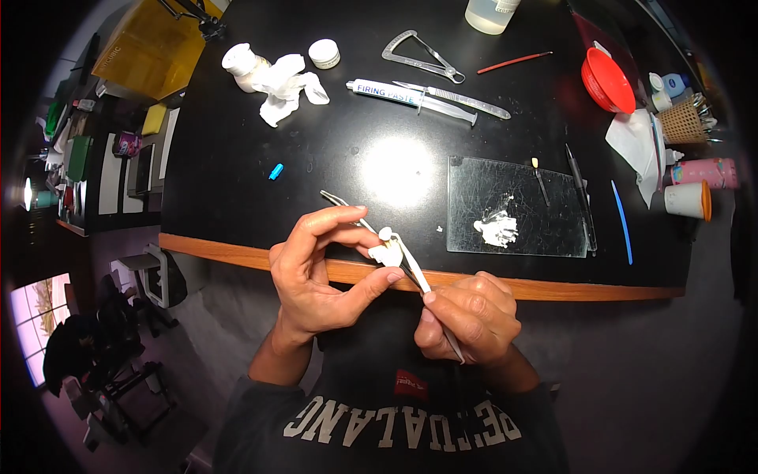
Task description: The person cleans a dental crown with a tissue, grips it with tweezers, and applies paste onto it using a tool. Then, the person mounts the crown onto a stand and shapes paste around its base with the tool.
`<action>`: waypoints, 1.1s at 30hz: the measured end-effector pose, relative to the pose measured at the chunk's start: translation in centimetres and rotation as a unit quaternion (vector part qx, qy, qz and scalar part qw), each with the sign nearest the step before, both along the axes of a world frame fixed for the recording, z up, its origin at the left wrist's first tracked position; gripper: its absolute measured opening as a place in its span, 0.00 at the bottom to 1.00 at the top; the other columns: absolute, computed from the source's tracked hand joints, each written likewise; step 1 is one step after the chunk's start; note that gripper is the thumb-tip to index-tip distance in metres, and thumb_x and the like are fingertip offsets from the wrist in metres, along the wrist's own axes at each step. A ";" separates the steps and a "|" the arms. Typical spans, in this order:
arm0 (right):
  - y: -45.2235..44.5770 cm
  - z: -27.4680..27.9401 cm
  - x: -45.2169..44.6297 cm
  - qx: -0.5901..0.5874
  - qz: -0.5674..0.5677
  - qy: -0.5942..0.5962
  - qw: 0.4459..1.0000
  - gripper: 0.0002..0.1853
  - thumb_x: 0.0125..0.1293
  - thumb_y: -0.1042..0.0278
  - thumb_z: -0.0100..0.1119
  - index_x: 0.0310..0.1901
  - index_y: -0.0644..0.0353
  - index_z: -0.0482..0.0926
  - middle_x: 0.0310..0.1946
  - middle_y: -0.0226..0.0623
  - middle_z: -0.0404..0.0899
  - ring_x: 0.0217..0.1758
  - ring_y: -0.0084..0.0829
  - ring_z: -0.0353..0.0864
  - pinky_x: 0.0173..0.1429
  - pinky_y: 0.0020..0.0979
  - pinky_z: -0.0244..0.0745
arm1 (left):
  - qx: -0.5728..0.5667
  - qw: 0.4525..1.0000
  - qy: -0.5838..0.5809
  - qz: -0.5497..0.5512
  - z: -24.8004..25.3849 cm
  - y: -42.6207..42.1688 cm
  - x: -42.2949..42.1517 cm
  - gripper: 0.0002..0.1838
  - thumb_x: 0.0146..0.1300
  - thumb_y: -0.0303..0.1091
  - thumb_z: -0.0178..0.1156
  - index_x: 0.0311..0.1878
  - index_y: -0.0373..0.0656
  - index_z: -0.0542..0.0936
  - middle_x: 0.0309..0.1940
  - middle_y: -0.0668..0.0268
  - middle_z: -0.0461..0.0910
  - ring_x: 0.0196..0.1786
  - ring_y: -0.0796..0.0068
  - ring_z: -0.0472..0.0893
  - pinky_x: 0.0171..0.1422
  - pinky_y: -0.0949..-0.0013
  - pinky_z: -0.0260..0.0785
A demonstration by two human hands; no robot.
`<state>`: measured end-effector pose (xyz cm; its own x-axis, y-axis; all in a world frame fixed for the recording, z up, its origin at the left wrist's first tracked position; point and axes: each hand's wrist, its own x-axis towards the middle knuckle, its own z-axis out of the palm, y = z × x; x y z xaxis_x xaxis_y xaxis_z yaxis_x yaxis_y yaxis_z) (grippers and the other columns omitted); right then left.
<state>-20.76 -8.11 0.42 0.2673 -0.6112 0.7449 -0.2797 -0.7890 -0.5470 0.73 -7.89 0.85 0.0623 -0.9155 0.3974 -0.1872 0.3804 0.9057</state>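
My left hand (320, 272) is curled around slim metal tweezers (339, 201), whose narrow end points away over the table. A small white, paste-covered piece (386, 254) sits between its thumb and fingers; whether the tweezers grip it is hidden. In a pencil-like grip, my right hand (474, 317) holds a slender pale-handled dental instrument (416, 272), its bent tip touching or very near the white piece. To the right, a scratched glass slab (467, 186) carries a smeared mound of white paste (497, 227).
Beyond my hands lie a firing paste syringe (387, 92), a scalpel (474, 103), a metal caliper (418, 62) and crumpled tissue (286, 87). A blue cap (275, 171) is at left. A black pen (580, 189), blue stick (622, 221) and red bowl (606, 81) are at right.
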 end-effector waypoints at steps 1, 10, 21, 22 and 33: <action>0.0 0.0 -0.1 0.001 0.002 0.002 1.000 0.12 0.59 0.77 0.69 0.46 0.63 0.88 0.33 0.33 0.89 0.24 0.22 0.83 0.24 0.24 0.69 | 0.001 1.000 0.002 0.001 0.0 0.0 0.0 0.36 0.51 0.25 0.87 0.62 0.28 0.79 0.39 0.55 0.91 0.43 0.75 0.91 0.51 0.74 0.82; 0.0 0.1 -0.1 0.003 -0.002 0.003 1.000 0.11 0.59 0.77 0.69 0.45 0.63 0.88 0.32 0.32 0.88 0.24 0.22 0.83 0.24 0.24 0.69 | 0.000 1.000 0.002 -0.003 0.0 0.0 0.0 0.36 0.51 0.25 0.87 0.61 0.28 0.79 0.39 0.55 0.91 0.44 0.73 0.91 0.51 0.74 0.83; 0.0 0.0 -0.1 -0.007 0.002 0.000 1.000 0.12 0.60 0.77 0.69 0.46 0.63 0.88 0.32 0.32 0.88 0.24 0.21 0.83 0.24 0.23 0.70 | -0.003 1.000 0.000 -0.004 0.0 0.0 0.0 0.36 0.51 0.24 0.87 0.62 0.28 0.79 0.38 0.54 0.92 0.43 0.73 0.91 0.52 0.73 0.82; 0.0 0.0 -0.1 -0.007 0.003 0.000 1.000 0.12 0.60 0.77 0.69 0.47 0.62 0.88 0.33 0.32 0.88 0.24 0.21 0.83 0.24 0.23 0.70 | -0.003 1.000 -0.001 -0.003 0.1 0.0 -0.1 0.36 0.51 0.24 0.87 0.62 0.28 0.79 0.38 0.54 0.92 0.43 0.73 0.91 0.52 0.73 0.82; -0.1 -0.3 0.1 -0.014 -0.003 -0.002 1.000 0.13 0.60 0.76 0.69 0.48 0.62 0.88 0.33 0.33 0.89 0.24 0.21 0.83 0.23 0.23 0.69 | 0.001 1.000 0.001 -0.001 0.0 0.0 0.0 0.36 0.51 0.25 0.87 0.62 0.28 0.79 0.39 0.55 0.91 0.44 0.73 0.91 0.52 0.73 0.83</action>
<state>-20.68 -8.21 0.16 0.2614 -0.5920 0.7624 -0.2821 -0.8022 -0.5262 0.68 -7.86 0.82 0.0603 -0.9164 0.3956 -0.1846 0.3793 0.9067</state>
